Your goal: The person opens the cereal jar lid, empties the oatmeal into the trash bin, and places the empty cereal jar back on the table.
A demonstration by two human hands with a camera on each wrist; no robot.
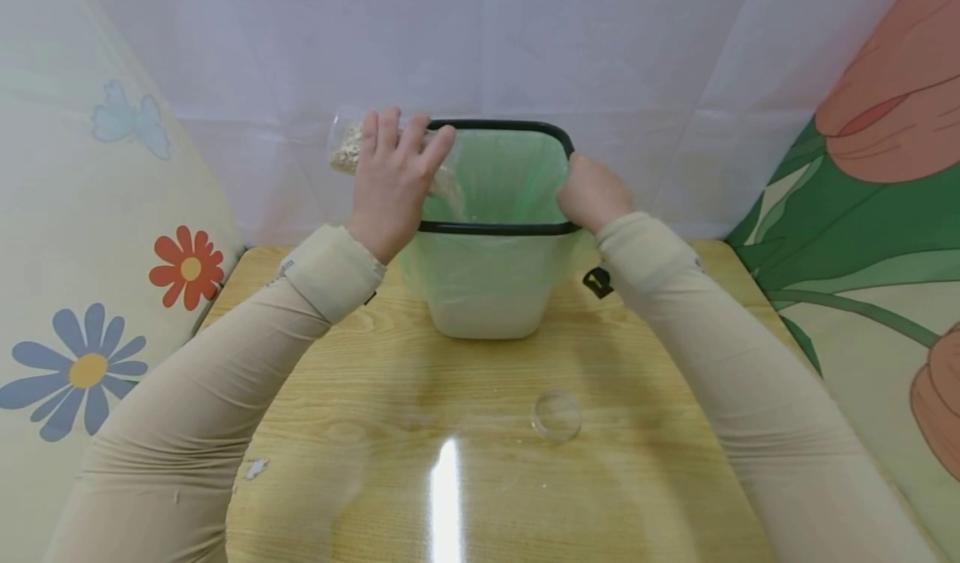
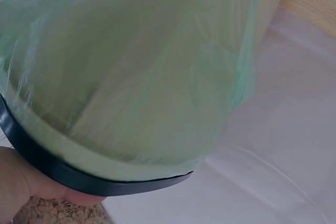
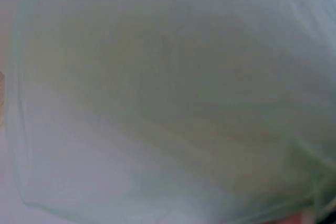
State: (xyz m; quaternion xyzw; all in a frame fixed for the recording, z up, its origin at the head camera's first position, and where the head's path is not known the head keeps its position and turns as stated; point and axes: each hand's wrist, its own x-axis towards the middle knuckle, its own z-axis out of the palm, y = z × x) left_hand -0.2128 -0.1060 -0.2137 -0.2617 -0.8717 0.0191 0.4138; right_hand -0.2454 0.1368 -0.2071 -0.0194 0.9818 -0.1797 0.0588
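My left hand [image 1: 393, 175] grips a clear plastic jar [image 1: 343, 133] tipped on its side at the left rim of a trash bin [image 1: 487, 304]. Pale flakes [image 1: 347, 153] lie along the jar's bottom end, and some fall from its mouth into the bin. A thin green bag [image 1: 517, 175] lines the bin, held under a black rim ring [image 1: 498, 229]. On the bin's right side my right hand [image 1: 596, 192] holds the rim. In the left wrist view, flakes [image 2: 63, 211] show beneath the fingers beside the black ring [image 2: 105, 186]. Bag film fills most of the right wrist view.
A clear round lid [image 1: 557, 416] lies on the wooden table [image 1: 375, 363] in front of the bin. A small white scrap [image 1: 257, 468] sits near my left forearm. White cloth [image 1: 480, 37] hangs behind, with flower-printed panels on both sides.
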